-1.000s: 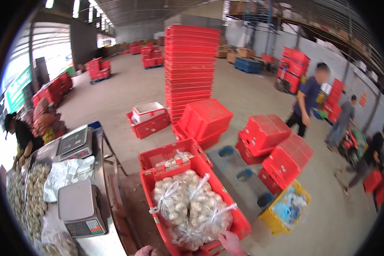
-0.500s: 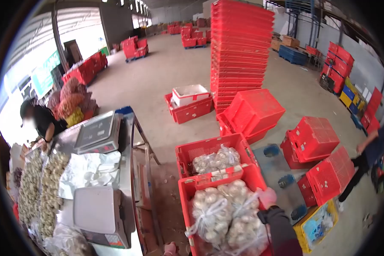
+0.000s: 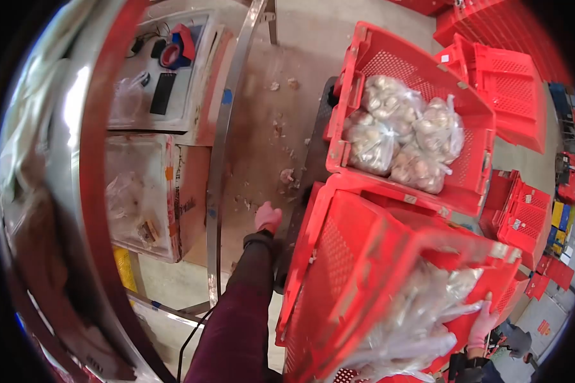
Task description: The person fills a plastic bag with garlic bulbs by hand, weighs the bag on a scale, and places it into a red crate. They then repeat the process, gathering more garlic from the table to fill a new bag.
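My left hand [image 3: 268, 217], in a pink glove, hangs over the floor left of the red crates, its fingers curled together with nothing visible in them. At the lower right, my right hand [image 3: 483, 324], also in a pink glove, grips the right side of the near red crate [image 3: 348, 255]. That crate looks tilted, and clear plastic bags of pale bulbs [image 3: 421, 319] lie in its lower right part, somewhat blurred. Beyond it stands another red crate [image 3: 473, 166] with several bags of bulbs [image 3: 390, 102] inside.
A metal table frame [image 3: 220, 147] runs along the left, with white foam boxes [image 3: 140, 198] under it. On the upper box lie tape [image 3: 170, 55] and small tools. Further red crates [image 3: 511, 83] stand at the right. Loose scraps [image 3: 287, 175] litter the floor.
The view has swung down and left. The near crate now looks tilted, with its bags gathered toward the right. My left hand shows more fully; my right hand stays at the crate's side.
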`<control>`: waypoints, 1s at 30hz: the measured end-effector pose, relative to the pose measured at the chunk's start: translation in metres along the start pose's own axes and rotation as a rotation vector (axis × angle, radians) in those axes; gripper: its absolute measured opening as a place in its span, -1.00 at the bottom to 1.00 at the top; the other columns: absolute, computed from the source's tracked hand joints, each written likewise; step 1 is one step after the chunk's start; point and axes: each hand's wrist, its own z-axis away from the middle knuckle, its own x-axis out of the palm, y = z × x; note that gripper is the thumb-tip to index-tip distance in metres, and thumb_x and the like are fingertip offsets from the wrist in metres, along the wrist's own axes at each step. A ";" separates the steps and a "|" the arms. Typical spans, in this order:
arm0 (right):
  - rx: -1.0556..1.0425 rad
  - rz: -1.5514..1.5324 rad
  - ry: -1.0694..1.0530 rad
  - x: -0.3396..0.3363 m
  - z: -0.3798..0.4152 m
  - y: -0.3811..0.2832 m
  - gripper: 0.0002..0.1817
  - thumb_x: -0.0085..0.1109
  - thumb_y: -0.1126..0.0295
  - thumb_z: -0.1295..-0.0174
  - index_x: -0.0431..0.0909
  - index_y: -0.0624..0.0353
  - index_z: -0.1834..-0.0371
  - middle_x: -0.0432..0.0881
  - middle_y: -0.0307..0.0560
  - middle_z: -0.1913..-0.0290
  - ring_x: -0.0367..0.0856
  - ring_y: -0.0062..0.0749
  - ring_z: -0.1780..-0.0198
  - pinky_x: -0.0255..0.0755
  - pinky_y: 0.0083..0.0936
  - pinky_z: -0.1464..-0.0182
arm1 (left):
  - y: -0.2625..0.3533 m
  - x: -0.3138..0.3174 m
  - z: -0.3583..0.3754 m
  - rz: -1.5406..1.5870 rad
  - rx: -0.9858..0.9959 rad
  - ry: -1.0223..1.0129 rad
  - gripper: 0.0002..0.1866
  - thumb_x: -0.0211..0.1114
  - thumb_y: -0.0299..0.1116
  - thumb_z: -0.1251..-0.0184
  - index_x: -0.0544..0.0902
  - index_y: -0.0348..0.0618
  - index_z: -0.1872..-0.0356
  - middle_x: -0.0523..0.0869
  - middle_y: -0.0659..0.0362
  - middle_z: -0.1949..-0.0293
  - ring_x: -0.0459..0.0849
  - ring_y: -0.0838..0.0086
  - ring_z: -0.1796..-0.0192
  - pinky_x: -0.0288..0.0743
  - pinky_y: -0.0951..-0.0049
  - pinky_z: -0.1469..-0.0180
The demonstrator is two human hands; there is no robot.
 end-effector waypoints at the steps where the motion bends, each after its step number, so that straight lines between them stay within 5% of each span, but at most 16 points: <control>1: -0.080 -0.050 0.086 0.005 0.002 -0.002 -0.41 0.20 0.13 -0.30 0.42 0.45 -0.19 0.61 0.11 -0.07 0.57 -0.30 -0.01 0.41 -0.34 -0.12 | 0.009 0.007 -0.008 -0.010 -0.006 -0.011 -0.66 0.18 -0.18 -0.12 0.62 -0.20 0.17 0.69 -0.08 0.11 0.63 0.01 0.03 0.50 0.11 -0.03; 2: -0.160 -0.101 0.175 0.007 0.005 -0.010 -0.42 0.20 0.12 -0.30 0.44 0.45 -0.15 0.62 0.08 -0.04 0.57 -0.31 0.01 0.41 -0.32 -0.11 | 0.017 0.015 -0.017 -0.094 0.066 -0.057 -0.66 0.18 -0.21 -0.12 0.61 -0.19 0.13 0.63 -0.07 -0.01 0.61 0.00 -0.01 0.50 0.11 -0.05; 4: 0.059 0.111 -0.002 -0.016 -0.006 0.027 -0.49 0.20 0.10 -0.30 0.49 0.39 -0.03 0.63 -0.04 0.07 0.56 -0.33 0.12 0.44 -0.32 -0.03 | 0.026 0.025 -0.039 -0.183 0.141 -0.112 -0.65 0.18 -0.23 -0.12 0.59 -0.17 0.08 0.58 -0.05 -0.13 0.59 -0.01 -0.05 0.50 0.10 -0.07; 5: 0.044 0.047 0.079 -0.016 -0.008 0.044 -0.55 0.07 0.30 -0.33 0.46 0.46 -0.15 0.60 0.08 0.04 0.53 -0.25 0.05 0.34 -0.29 -0.11 | 0.029 0.033 -0.050 -0.286 0.232 -0.142 -0.66 0.16 -0.25 -0.13 0.59 -0.16 0.08 0.52 -0.02 -0.20 0.57 0.00 -0.08 0.49 0.11 -0.09; 6: 0.050 0.061 0.080 -0.016 -0.009 0.046 -0.55 0.07 0.30 -0.33 0.46 0.46 -0.15 0.60 0.08 0.04 0.53 -0.25 0.05 0.34 -0.29 -0.11 | 0.031 0.041 -0.059 -0.384 0.327 -0.173 -0.68 0.15 -0.28 -0.14 0.59 -0.14 0.08 0.45 0.00 -0.27 0.56 0.01 -0.10 0.49 0.12 -0.11; 11: 0.105 0.045 0.088 -0.016 -0.009 0.050 -0.55 0.07 0.30 -0.33 0.46 0.46 -0.15 0.61 0.07 0.04 0.53 -0.26 0.06 0.35 -0.30 -0.11 | 0.035 0.064 -0.107 -0.603 0.476 -0.209 -0.73 0.06 -0.28 -0.28 0.61 -0.03 0.06 0.41 0.11 -0.33 0.59 0.20 -0.09 0.50 0.17 -0.01; 13: 0.115 0.032 0.089 -0.016 -0.008 0.048 -0.55 0.07 0.30 -0.33 0.46 0.46 -0.15 0.61 0.07 0.04 0.53 -0.27 0.06 0.35 -0.30 -0.11 | 0.033 0.070 -0.124 -0.717 0.588 -0.237 -0.45 -0.05 -0.16 -0.42 0.26 0.11 -0.43 0.59 0.12 -0.14 0.58 0.21 -0.08 0.44 0.21 -0.05; 17: 0.133 0.012 0.079 -0.016 -0.005 0.045 -0.55 0.08 0.31 -0.33 0.46 0.46 -0.15 0.61 0.06 0.04 0.53 -0.28 0.07 0.35 -0.30 -0.10 | 0.024 0.096 -0.154 -0.627 0.447 -0.308 -0.48 -0.07 -0.16 -0.42 0.30 0.11 -0.40 0.57 0.07 -0.17 0.58 0.20 -0.10 0.43 0.20 -0.07; 23: 0.174 -0.048 0.035 -0.018 0.000 0.038 -0.55 0.08 0.31 -0.33 0.46 0.46 -0.15 0.61 0.06 0.04 0.53 -0.29 0.07 0.36 -0.31 -0.09 | 0.024 0.085 -0.137 -0.574 0.648 -0.314 -0.46 0.00 -0.28 -0.34 0.33 -0.06 -0.37 0.28 -0.03 -0.39 0.42 0.11 -0.30 0.37 0.20 -0.21; 26: 0.208 -0.115 0.030 -0.019 0.001 0.035 -0.55 0.08 0.31 -0.33 0.46 0.46 -0.15 0.61 0.05 0.04 0.54 -0.30 0.08 0.36 -0.31 -0.09 | 0.024 0.073 -0.103 -0.288 0.697 -0.243 -0.33 0.09 -0.42 -0.22 0.19 -0.14 -0.42 0.16 -0.07 -0.44 0.24 0.04 -0.42 0.24 0.24 -0.37; 28: 0.234 -0.183 0.016 -0.020 0.001 0.033 -0.55 0.08 0.31 -0.32 0.46 0.46 -0.15 0.61 0.05 0.04 0.54 -0.30 0.08 0.37 -0.31 -0.09 | 0.024 0.069 -0.066 0.046 0.619 0.014 -0.23 0.16 -0.49 -0.11 0.14 -0.19 -0.44 0.07 -0.08 -0.47 0.09 0.01 -0.48 0.07 0.29 -0.47; 29: 0.246 -0.221 0.003 -0.021 0.001 0.033 -0.55 0.08 0.31 -0.32 0.46 0.46 -0.15 0.62 0.05 0.04 0.54 -0.30 0.08 0.37 -0.31 -0.09 | 0.024 0.063 -0.045 0.091 0.522 -0.030 -0.19 0.18 -0.47 -0.11 0.10 -0.20 -0.45 0.03 -0.09 -0.48 0.03 0.03 -0.50 0.04 0.31 -0.49; 30: -0.085 -0.059 0.236 -0.006 -0.003 0.046 -0.53 0.20 0.11 -0.30 0.54 0.39 0.04 0.62 -0.14 0.16 0.53 -0.36 0.22 0.45 -0.33 0.04 | 0.025 0.054 -0.023 0.136 0.425 -0.068 -0.16 0.21 -0.44 -0.10 0.06 -0.21 -0.46 -0.01 -0.10 -0.49 -0.02 0.05 -0.52 0.01 0.33 -0.51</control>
